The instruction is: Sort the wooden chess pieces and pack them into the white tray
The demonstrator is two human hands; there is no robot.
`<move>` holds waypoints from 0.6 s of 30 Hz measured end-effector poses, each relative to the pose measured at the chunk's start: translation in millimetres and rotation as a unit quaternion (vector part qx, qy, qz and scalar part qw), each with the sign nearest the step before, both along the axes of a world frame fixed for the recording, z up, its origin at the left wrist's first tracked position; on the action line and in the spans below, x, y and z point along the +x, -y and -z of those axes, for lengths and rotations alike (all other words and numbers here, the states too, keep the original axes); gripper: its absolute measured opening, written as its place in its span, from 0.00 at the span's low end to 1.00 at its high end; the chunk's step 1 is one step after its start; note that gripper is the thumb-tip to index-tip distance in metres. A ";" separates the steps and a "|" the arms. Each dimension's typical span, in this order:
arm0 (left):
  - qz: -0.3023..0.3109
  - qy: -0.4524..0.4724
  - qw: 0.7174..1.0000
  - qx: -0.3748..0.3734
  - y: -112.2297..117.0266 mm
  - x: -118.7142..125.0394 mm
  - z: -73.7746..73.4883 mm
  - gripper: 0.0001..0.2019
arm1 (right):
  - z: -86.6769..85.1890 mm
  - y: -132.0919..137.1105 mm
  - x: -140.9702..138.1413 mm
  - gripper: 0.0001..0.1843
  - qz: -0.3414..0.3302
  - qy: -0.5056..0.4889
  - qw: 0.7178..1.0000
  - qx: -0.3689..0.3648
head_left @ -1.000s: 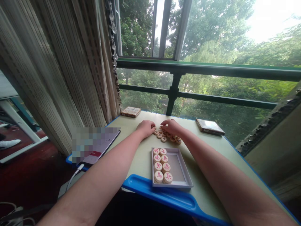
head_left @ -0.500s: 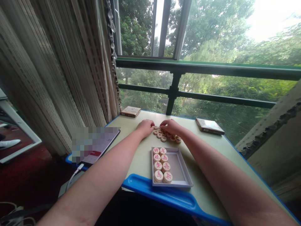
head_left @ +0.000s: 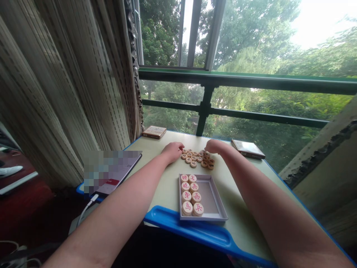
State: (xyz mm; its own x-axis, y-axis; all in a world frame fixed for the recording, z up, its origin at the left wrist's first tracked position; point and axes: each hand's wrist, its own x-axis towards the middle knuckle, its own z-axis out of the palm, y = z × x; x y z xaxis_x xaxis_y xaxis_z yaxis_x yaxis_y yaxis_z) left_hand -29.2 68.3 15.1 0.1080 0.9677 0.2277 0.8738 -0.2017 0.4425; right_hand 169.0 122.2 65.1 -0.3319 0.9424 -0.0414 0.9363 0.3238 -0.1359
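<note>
Dark-lettered Chinese chess pieces point(head_left: 193, 158) lie in a loose cluster on the table. My left hand point(head_left: 172, 152) rests at the cluster's left edge, its fingers loosely curled and a little apart, with nothing seen in them. At the far right of the cluster my right hand point(head_left: 214, 146) bends down at the wrist. Its fingertips come down by the pieces there, but most of its fingers are hidden behind the hand. Nearer to me, a shallow box tray point(head_left: 219, 197) holds red-lettered pieces point(head_left: 196, 197) in two columns along its left side.
Flat boxes stand at the back, one on the left point(head_left: 154, 131) and one on the right point(head_left: 248, 149). A tablet point(head_left: 122, 175) with a white cable point(head_left: 86, 208) sits at the left edge. The pale table point(head_left: 167, 193) has a blue front ledge point(head_left: 192, 227). Curtain and window surround it.
My right hand has moved right across the cluster, uncovering several dark-lettered pieces in its middle. My left hand has stayed in nearly the same place.
</note>
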 end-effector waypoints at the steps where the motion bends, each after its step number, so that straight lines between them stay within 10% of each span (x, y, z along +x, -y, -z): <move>1: -0.001 -0.001 1.000 0.000 -0.4 0.5 -0.1 0.17 | -4.0 0.6 4.0 0.11 0.020 0.015 0.999 -0.023; 8: 0.025 0.042 0.999 0.010 1.7 16.2 -2.6 0.23 | -17.4 18.0 -1.4 0.29 0.107 0.015 0.969 -0.223; 18: 0.121 0.041 0.986 -0.107 19.3 21.2 -8.3 0.42 | -18.1 21.4 -8.6 0.35 0.081 -0.043 0.965 -0.245</move>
State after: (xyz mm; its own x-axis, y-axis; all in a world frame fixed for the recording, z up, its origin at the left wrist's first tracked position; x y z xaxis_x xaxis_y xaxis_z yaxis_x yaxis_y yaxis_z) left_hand -8.0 49.0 23.4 0.3308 0.9430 0.0379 0.7708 -0.2931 0.5656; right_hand 160.4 100.8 83.1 -0.2034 0.8569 -0.4736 0.9476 0.0506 -0.3154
